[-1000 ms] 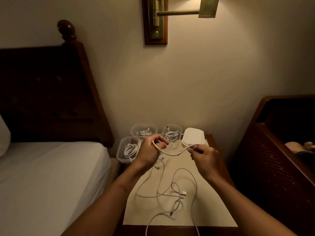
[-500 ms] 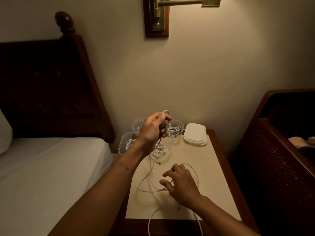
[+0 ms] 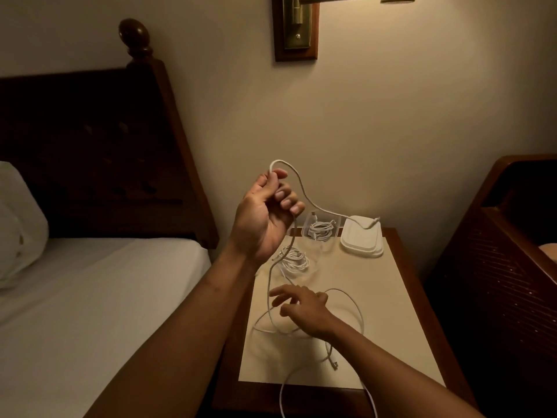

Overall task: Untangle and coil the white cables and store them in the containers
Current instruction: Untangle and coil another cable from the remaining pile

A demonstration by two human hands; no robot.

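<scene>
Our left hand [image 3: 265,215] is raised above the nightstand's [image 3: 401,297] back left corner, thumb and curled fingers pinching the white cable [image 3: 302,188]. The cable's end reaches the lids [image 3: 361,239] at the back right corner. Our right hand [image 3: 304,312], fingers spread, is low over loose loops mid-top. Containers [image 3: 337,220] at the back edge hold coils.

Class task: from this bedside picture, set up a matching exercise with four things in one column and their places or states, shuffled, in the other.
1. left hand
2. right hand
3. stack of white lids
4. pillow

A. on the bed
B. gripping a raised white cable
C. spread open, low over the nightstand
D. back right corner of the nightstand

Pairs: 1-B, 2-C, 3-D, 4-A
</scene>
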